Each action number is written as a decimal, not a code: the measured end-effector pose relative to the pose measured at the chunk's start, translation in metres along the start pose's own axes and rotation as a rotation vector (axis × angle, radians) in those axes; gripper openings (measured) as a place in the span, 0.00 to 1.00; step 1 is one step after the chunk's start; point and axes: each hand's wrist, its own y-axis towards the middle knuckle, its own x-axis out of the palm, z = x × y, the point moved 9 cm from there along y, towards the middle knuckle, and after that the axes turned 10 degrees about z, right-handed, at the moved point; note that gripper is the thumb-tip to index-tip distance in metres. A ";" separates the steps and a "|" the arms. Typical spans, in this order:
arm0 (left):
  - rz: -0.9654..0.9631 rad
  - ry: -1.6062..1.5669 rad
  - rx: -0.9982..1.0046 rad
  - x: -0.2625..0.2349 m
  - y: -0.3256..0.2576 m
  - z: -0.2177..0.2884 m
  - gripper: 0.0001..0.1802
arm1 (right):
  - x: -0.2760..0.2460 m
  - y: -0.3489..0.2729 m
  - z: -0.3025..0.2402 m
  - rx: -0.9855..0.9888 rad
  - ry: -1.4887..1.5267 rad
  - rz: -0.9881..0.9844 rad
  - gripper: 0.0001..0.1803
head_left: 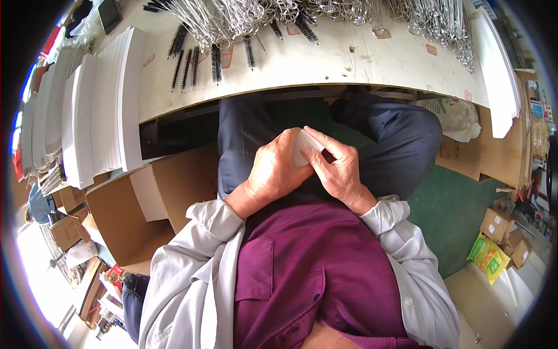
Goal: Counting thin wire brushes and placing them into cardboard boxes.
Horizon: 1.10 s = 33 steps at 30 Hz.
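Above my lap, in front of the table edge, my two hands meet around a small white flat piece (302, 149). My left hand (272, 166) is closed around its left side, back of the hand up. The thumb and fingers of my right hand (339, 173) pinch its right side. Fingers cover much of the piece, so I cannot make out its kind. Beyond the hands, on the white table (349, 67), lie many wire-handled brushes (250, 17) with looped ends. Several black bristle heads (216, 64) point toward me.
Long white boxes (110, 99) stand in a row at the left. An open cardboard box (133, 215) sits beside my left leg. White cartons (494, 75) border the table's right end. A plastic bag (453, 119) hangs below it, and a yellow-green bag (489, 257) lies at the right.
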 end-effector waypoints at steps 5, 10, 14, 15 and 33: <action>0.002 -0.039 -0.010 -0.001 0.004 -0.007 0.27 | 0.005 0.000 -0.006 -0.005 -0.037 -0.023 0.24; 0.054 -0.054 -0.022 -0.009 0.002 -0.009 0.24 | 0.012 0.000 -0.022 -0.160 -0.101 -0.015 0.24; 0.019 -0.012 -0.012 -0.004 0.001 -0.006 0.29 | 0.008 0.004 -0.016 -0.102 -0.122 0.017 0.19; 0.035 -0.028 0.020 -0.009 0.002 0.000 0.30 | 0.006 0.007 -0.017 -0.144 -0.072 0.064 0.17; 0.519 0.638 -0.181 -0.253 0.112 -0.064 0.32 | -0.034 0.117 -0.072 -0.464 -0.350 0.201 0.07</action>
